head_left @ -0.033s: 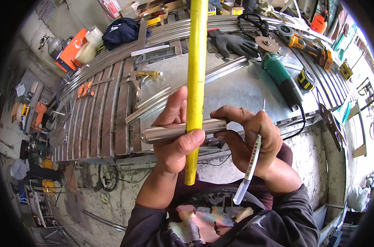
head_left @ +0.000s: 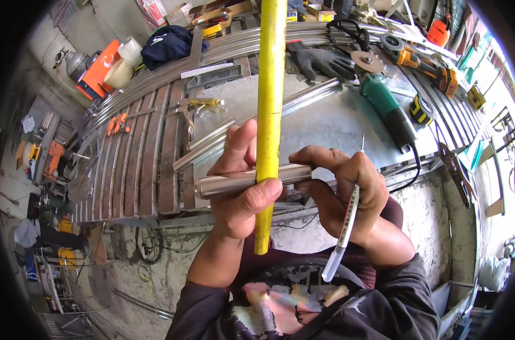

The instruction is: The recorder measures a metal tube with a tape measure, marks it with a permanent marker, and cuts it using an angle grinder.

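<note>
While the L hand (head_left: 240, 211) clasps a shiny metal tube (head_left: 224, 186), thumb lapped over a yellow pole (head_left: 270, 102), the R hand (head_left: 359, 187) pinches the tube's R end btwn thumb & index, w/ a slim white pen (head_left: 348, 224) tucked in its fingers. Tube's held crosswise behind pole, before the slatted bench (head_left: 146, 153). Step in hand: prob. lining tube up w/ pole; next move calls for firm grip, as slick, round metal could roll. Pole: smooth, scuffed; pen: straight barrel, clear cap.
</note>
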Available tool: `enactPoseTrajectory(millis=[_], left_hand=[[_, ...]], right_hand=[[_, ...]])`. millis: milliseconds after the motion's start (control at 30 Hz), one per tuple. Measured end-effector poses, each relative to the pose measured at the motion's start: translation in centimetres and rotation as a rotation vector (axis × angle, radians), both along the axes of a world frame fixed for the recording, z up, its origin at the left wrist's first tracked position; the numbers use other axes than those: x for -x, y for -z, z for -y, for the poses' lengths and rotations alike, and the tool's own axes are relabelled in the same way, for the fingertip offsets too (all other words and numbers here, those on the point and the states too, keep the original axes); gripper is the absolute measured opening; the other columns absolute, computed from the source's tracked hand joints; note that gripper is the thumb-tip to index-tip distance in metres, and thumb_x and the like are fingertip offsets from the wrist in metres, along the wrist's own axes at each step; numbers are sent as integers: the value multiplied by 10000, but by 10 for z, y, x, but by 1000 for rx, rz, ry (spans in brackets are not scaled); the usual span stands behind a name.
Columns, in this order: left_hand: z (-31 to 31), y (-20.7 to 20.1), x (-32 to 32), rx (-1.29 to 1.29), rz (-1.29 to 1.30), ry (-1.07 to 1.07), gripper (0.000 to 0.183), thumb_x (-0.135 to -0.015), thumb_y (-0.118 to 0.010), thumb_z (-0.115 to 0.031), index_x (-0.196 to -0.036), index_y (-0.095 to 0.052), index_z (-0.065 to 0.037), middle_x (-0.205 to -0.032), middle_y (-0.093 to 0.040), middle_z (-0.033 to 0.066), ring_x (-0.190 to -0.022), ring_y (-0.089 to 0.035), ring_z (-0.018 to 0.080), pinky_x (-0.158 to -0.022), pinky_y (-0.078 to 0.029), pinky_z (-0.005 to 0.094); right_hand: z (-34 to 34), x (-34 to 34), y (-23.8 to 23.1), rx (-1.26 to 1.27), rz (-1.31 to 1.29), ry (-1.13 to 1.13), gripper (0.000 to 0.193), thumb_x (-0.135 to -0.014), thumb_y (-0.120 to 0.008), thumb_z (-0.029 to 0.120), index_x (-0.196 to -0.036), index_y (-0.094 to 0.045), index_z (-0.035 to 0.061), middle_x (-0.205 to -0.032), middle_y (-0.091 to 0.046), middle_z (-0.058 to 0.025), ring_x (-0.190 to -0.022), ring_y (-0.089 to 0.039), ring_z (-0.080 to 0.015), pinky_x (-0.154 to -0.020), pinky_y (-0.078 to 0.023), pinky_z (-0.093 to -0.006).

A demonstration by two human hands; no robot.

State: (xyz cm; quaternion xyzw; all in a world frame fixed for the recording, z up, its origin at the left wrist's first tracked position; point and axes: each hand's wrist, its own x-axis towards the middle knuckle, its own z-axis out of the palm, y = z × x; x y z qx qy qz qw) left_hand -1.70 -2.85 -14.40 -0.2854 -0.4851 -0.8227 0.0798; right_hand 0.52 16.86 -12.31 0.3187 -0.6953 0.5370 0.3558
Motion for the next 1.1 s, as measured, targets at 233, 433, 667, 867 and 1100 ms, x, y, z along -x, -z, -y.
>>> enactPoseTrajectory(millis=[233, 433, 667, 867, 1100], left_hand=[[6, -26, 14, 349, -352, -385, 598, -748, -884, -438, -1247, -839, -112, -1501, -494, 177, -1419, -464, 327, -1270, -285, 525], [1, -35, -6, 258, -116, -56, 434, -989, -864, -284, -1289, -702, -15, -1475, -608, 240, -1389, -614, 297, -1186, -467, 445], [-8, -21, -10, 384, -14, -196, 554, -1117, -649, -514, -1209, -703, 30, -834, -695, 64, -625, -570, 75, -526, -437, 234], [-21, -16, -11, 263, 64, -235, 415, -1154, -647, -357, -1002, -733, 20, -737, -689, 19, -582, -558, 55, -523, -406, 229], [-17, 9, 7, 173, 97, -16, 370, -1163, -620, -315, -1132, -720, 40, -954, -759, 100, -665, -647, 124, -661, -596, 301]], right_hand=[[-6, -5, -17, -33, -114, 57, 550, -763, -852, -191, -911, -385, 60, -1096, -802, -262, -720, -743, -301, -621, -585, -333], [-8, 3, -22, -41, -205, 147, 505, -827, -889, -64, -925, -403, 33, -1120, -822, -196, -767, -793, -281, -622, -582, -294], [-3, 19, -13, 43, -193, 142, 537, -823, -927, -35, -899, -403, 54, -1104, -831, -191, -760, -784, -237, -626, -570, -280], [-1, 19, -4, 18, -88, 200, 550, -800, -934, -36, -893, -401, 67, -1090, -833, -182, -736, -770, -251, -638, -577, -304], [-10, 18, 6, 23, 216, 124, 576, -867, -858, -141, -930, -332, 83, -1215, -805, -263, -1039, -801, -226, -842, -625, -298]])
